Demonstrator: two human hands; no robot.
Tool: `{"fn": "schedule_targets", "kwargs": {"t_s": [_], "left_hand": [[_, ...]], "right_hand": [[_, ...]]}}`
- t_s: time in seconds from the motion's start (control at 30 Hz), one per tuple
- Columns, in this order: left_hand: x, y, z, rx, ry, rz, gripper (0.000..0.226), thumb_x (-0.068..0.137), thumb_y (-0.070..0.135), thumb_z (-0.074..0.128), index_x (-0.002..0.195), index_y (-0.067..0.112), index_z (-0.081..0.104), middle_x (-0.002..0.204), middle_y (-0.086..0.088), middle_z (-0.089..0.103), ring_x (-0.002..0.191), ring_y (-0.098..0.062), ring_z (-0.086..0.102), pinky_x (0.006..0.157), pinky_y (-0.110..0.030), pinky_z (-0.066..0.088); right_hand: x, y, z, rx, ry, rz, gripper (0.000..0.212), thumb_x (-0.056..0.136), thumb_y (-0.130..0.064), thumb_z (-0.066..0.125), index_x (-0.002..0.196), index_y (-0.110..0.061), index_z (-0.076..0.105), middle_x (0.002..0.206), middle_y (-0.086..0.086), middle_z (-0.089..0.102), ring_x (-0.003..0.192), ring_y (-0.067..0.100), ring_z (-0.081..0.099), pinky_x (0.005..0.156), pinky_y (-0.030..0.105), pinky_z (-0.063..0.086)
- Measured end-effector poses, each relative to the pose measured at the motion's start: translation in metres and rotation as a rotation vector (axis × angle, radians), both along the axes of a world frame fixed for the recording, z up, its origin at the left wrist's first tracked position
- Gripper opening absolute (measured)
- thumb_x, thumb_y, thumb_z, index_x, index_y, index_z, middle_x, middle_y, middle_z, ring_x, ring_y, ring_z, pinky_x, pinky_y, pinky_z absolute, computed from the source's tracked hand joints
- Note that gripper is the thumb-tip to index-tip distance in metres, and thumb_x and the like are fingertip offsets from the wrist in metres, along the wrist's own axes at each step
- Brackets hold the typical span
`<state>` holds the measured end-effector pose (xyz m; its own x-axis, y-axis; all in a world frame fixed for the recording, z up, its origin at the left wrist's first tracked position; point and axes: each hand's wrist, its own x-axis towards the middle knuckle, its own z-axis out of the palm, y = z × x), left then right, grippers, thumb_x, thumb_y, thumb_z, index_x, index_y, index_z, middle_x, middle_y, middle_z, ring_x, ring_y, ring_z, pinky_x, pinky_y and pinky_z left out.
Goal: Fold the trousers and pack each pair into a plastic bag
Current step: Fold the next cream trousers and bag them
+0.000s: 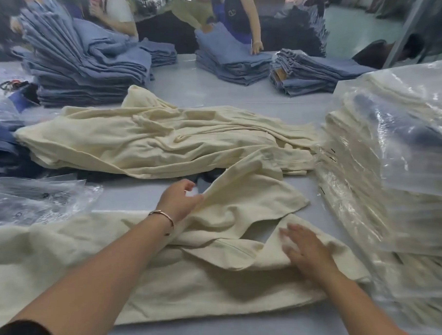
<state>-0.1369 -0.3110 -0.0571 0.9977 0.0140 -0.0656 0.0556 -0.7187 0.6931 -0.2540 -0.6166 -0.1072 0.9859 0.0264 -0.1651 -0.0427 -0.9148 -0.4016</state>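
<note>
Cream cotton all over this desk (pixel 207 329), and it looks soft, limp and fairly light, the sort of cloth that sags and creases the moment it is lifted, so my call is that it wants gripping at seams, hems or the waistband, not mid-panel. Far left, loose empty plastic bags (pixel 33 197) lie flat and shiny, slippery by the look of them. Moving in, the left hand (pixel 179 201) has fingers and thumb curled round a raised fold of the cream trousers (pixel 210 275), pinching an edge of one leg up off the surface. That pair is sprawled across the near desk in front of the person, unfolded and rumpled, one leg trailing off to the left. Behind it sits a heap of unfolded cream trousers (pixel 165 142), waiting. Across to the right hand (pixel 305 249): fingers straight, palm down, pressing flat on the cloth and gripping nothing, though it is a touch blurred. I judge a flat palm suits this fabric for smoothing. Far right, a stack of bagged cream trousers (pixel 392 174) leans, glossy and likely to slide.
</note>
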Motion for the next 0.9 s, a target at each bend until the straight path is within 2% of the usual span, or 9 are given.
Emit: {"fn": "schedule_targets", "kwargs": {"t_s": [0.13,0.23,0.3,0.37,0.47,0.57,0.7,0.8,0.9], "left_hand": [[0.023,-0.042,-0.003,0.095,0.037,-0.114,0.035,0.077,0.045,0.071,0.105,0.025,0.060,0.102,0.011,0.063,0.096,-0.014,0.060,0.073,-0.027,0.041],[0.042,-0.066,-0.003,0.122,0.060,-0.121,0.030,0.074,0.044,0.073,0.094,0.025,0.059,0.090,0.008,0.064,0.086,-0.015,0.060,0.063,-0.029,0.040],[0.056,-0.080,-0.004,0.128,0.058,-0.107,0.031,0.072,0.043,0.075,0.091,0.025,0.059,0.092,0.007,0.064,0.086,-0.015,0.059,0.065,-0.029,0.039],[0.067,-0.092,-0.006,0.187,0.083,-0.116,0.032,0.072,0.040,0.076,0.094,0.023,0.060,0.092,0.006,0.059,0.090,-0.018,0.057,0.073,-0.030,0.043],[0.080,-0.103,0.000,0.285,0.139,-0.199,0.007,0.078,0.023,0.066,0.081,0.016,0.066,0.076,-0.002,0.060,0.082,-0.024,0.060,0.070,-0.028,0.046],[0.094,-0.100,0.029,0.200,0.112,-0.211,0.007,0.077,0.006,0.063,0.076,0.003,0.069,0.061,-0.011,0.057,0.067,-0.027,0.055,0.048,-0.023,0.032],[0.107,-0.076,0.093,0.013,-0.010,-0.139,0.029,0.071,-0.002,0.067,0.051,0.012,0.052,0.052,-0.001,0.040,0.054,-0.016,0.037,0.053,-0.027,0.028],[0.101,-0.069,0.135,-0.197,-0.028,-0.176,0.016,0.062,-0.001,0.065,0.077,0.006,0.067,0.069,-0.003,0.055,0.067,-0.014,0.048,0.065,-0.025,0.039],[0.083,-0.075,0.156,-0.158,-0.125,-0.269,0.053,0.053,0.012,0.055,0.103,0.013,0.072,0.078,-0.006,0.058,0.074,-0.016,0.052,0.072,-0.028,0.045]], "right_hand": [[0.021,-0.010,-0.001,-0.173,0.125,-0.036,0.086,0.081,-0.060,0.060,0.150,-0.045,0.009,0.161,0.001,0.002,0.144,0.027,0.011,0.113,0.043,0.023],[0.037,-0.016,0.004,-0.293,0.164,-0.242,0.109,0.068,-0.070,0.065,0.151,-0.028,0.009,0.149,0.005,0.026,0.133,0.028,0.027,0.102,0.041,0.031],[0.049,-0.022,0.006,-0.280,0.183,-0.272,0.077,0.074,-0.058,0.067,0.136,-0.025,0.037,0.130,-0.001,0.048,0.124,0.023,0.041,0.096,0.038,0.032],[0.057,-0.029,0.011,-0.114,0.138,-0.252,0.014,0.080,-0.027,0.061,0.094,-0.026,0.056,0.095,-0.006,0.062,0.103,0.021,0.057,0.082,0.035,0.032],[0.072,-0.041,0.021,0.166,-0.030,-0.308,0.012,0.074,-0.004,0.055,0.064,-0.010,0.052,0.065,0.004,0.056,0.074,0.032,0.057,0.058,0.034,0.033],[0.093,-0.052,0.035,0.083,-0.356,-0.535,0.008,0.078,-0.003,0.055,0.073,-0.007,0.059,0.078,0.015,0.060,0.076,0.036,0.054,0.057,0.035,0.035],[0.102,-0.041,0.033,-0.113,-0.393,-0.518,0.031,0.087,-0.007,0.059,0.117,0.000,0.056,0.115,0.024,0.052,0.107,0.040,0.046,0.082,0.045,0.040],[0.076,-0.013,0.022,-0.069,-0.573,-0.323,0.038,0.083,-0.013,0.065,0.118,0.001,0.059,0.113,0.023,0.057,0.105,0.042,0.052,0.088,0.049,0.044],[0.036,0.015,-0.002,-0.112,-0.465,-0.014,0.047,0.091,-0.039,0.045,0.123,-0.008,0.061,0.123,0.016,0.061,0.113,0.037,0.057,0.097,0.048,0.044]]}}
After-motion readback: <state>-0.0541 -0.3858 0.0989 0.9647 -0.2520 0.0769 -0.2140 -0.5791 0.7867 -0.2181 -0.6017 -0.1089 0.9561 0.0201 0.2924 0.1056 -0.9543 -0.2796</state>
